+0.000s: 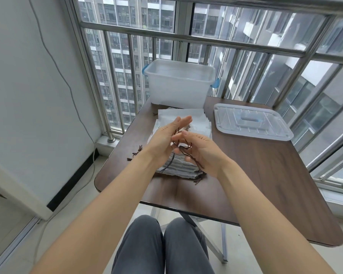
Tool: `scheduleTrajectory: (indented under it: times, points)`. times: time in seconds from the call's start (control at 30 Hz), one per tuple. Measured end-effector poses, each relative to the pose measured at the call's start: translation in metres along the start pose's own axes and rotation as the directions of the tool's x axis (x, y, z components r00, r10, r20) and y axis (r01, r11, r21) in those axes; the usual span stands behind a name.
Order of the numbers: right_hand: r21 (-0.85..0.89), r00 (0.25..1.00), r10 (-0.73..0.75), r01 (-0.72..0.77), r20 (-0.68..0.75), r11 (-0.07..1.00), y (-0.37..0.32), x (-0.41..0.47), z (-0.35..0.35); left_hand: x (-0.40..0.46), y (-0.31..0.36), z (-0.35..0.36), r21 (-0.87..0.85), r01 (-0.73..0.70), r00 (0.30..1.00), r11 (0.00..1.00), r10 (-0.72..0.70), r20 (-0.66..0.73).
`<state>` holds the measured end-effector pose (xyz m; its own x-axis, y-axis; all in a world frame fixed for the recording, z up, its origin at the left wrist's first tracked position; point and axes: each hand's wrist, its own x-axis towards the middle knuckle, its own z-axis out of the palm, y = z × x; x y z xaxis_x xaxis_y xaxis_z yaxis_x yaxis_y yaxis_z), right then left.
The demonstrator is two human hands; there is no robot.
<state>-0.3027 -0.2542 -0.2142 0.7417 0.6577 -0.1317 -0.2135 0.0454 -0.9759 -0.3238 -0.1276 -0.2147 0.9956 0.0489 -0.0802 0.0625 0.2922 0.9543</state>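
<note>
Mid-tie: thin dark-brown cord (184, 148) pinched by curled right fingers (186, 133), strung across straight left fingers (183, 120). Beneath fingers, stack of white paper pouches (200, 123) waiting; translucent plastic tub (178, 89) beyond, seemingly nothing packed.

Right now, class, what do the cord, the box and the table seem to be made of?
Cord: twisted dark brown fibre, matte, probably cotton or jute; strands show. Box: translucent plastic, slightly frosted; light passes through the walls. Table: wood-look top, dark brown and semi-glossy, with grain and reflections; possibly laminate.
</note>
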Motion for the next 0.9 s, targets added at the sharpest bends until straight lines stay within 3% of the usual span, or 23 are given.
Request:
scheduleTrajectory:
  times: [0.1, 0.17, 0.23, 0.3, 0.33, 0.43, 0.7, 0.9]
  points:
    - [-0.028, 1.000, -0.010, 0.010, 0.017, 1.000, -0.001, 0.000, -0.001, 0.001, -0.001, -0.002, -0.012, -0.004, 1.000, 1.000, 0.004, -0.003]
    - [-0.206, 0.998, -0.043, 0.033, -0.042, 0.978, -0.004, -0.002, -0.002, 0.002, 0.001, -0.005, 0.011, -0.019, 1.000, 1.000, 0.019, -0.005]
    - [-0.585, 0.982, -0.145, 0.050, -0.117, 0.810, -0.005, -0.003, -0.004, 0.001, 0.003, -0.007, 0.119, -0.015, 1.000, 0.993, 0.018, -0.019]
    - [-0.855, 0.956, -0.263, 0.029, -0.127, 0.518, -0.004, -0.003, -0.006, 0.000, 0.005, -0.007, 0.267, -0.024, 0.999, 0.964, 0.033, -0.032]
    - [-0.903, 0.944, -0.311, 0.034, -0.112, 0.429, -0.004, -0.002, -0.008, 0.000, 0.006, -0.007, 0.341, -0.036, 0.999, 0.939, 0.048, -0.024]
    - [-0.953, 0.913, -0.404, 0.067, -0.061, 0.295, -0.001, 0.002, -0.016, -0.001, 0.011, -0.002, 0.484, -0.095, 0.995, 0.870, 0.087, 0.040]
    - [-0.927, 0.922, -0.376, 0.220, 0.095, 0.304, -0.006, 0.014, -0.026, -0.001, 0.019, 0.005, 0.536, -0.036, 0.993, 0.843, -0.029, 0.112]
    - [-0.917, 0.949, -0.316, 0.130, 0.004, 0.378, -0.002, 0.016, -0.032, 0.002, 0.022, 0.004, 0.529, -0.061, 0.998, 0.846, 0.054, 0.029]
